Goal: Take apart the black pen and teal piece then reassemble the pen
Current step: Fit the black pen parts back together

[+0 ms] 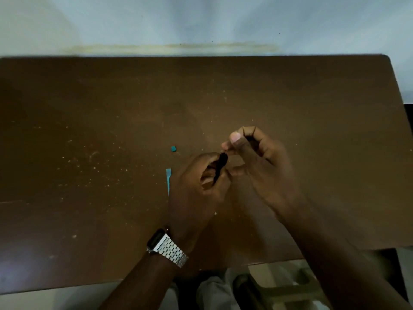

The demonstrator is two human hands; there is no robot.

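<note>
My left hand (196, 189) is closed around a black pen part (221, 164), whose upper end sticks out between thumb and fingers. Just right of it, my right hand (259, 162) pinches something small and dark between thumb and forefinger; it is too hidden to identify. The two hands nearly touch above the brown table (89, 130). A small teal piece (173, 149) lies on the table left of the hands. A long thin teal strip (168, 180) lies beside my left hand, partly hidden behind it.
The table's far edge meets a pale wall (201, 23). Its right edge (400, 90) and near edge are in view. Below the near edge show my legs and a wooden frame (290, 289). A metal watch (167, 248) sits on my left wrist.
</note>
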